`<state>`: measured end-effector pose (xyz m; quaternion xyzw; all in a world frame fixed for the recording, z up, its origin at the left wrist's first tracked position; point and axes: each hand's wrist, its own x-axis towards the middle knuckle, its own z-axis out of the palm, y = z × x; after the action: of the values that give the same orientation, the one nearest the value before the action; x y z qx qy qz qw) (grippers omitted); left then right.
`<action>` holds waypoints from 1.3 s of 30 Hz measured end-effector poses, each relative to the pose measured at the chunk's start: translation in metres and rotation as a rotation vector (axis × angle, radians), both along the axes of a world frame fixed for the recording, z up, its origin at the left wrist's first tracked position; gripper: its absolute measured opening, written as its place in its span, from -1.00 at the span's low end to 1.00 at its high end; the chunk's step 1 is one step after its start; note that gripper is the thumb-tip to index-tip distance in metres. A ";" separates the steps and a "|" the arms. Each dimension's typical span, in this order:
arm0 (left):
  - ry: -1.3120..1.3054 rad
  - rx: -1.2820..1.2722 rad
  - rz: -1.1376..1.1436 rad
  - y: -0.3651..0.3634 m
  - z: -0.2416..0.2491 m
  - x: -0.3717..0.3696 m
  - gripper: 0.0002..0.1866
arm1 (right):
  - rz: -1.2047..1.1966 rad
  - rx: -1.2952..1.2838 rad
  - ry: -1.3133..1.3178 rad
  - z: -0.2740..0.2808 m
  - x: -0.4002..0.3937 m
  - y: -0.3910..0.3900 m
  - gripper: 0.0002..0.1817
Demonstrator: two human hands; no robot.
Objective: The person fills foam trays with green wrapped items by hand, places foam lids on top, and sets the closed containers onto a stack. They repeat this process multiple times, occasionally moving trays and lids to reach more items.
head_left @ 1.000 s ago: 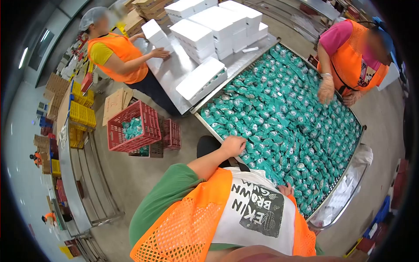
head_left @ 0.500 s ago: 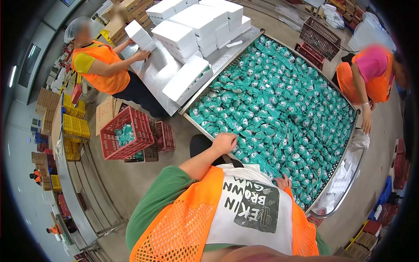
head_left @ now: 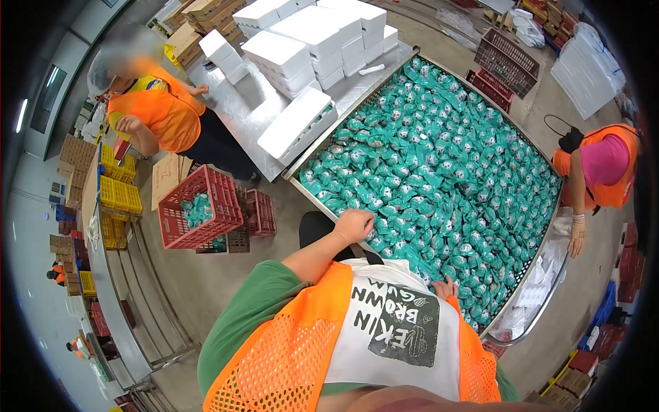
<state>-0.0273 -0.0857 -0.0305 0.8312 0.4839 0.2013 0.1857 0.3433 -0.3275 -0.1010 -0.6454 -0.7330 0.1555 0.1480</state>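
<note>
Green packets [head_left: 446, 172] fill the rimmed counter [head_left: 310, 197] before me.
From here I see the left hand [head_left: 355, 225] curled at the near edge, the right hand [head_left: 447, 288] beside the packets; whether either grip holds anything, I cannot tell.

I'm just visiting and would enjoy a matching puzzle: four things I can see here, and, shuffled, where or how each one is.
1. Green packets
2. White boxes
3. Red crate
4. Left hand

A. On the metal table
B. At the near edge of the big tray
C. Heaped across the big tray
D. Holding some packets

Pairs: 1-C, 2-A, 3-D, 4-B
</note>
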 end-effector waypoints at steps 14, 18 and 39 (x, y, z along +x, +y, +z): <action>-0.025 0.048 -0.019 -0.003 -0.001 -0.003 -0.92 | -0.001 0.030 -0.009 0.008 -0.004 0.004 -0.48; -0.044 0.066 -0.030 -0.003 -0.002 -0.004 -0.91 | 0.024 0.015 -0.025 0.005 0.000 0.005 -0.50; -0.063 0.054 -0.035 -0.003 -0.003 -0.006 -0.90 | 0.107 0.031 -0.061 -0.021 0.017 0.001 -0.62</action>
<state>-0.0336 -0.0888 -0.0338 0.8375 0.4574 0.2373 0.1818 0.3607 -0.3265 -0.1216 -0.6072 -0.7731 0.1322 0.1272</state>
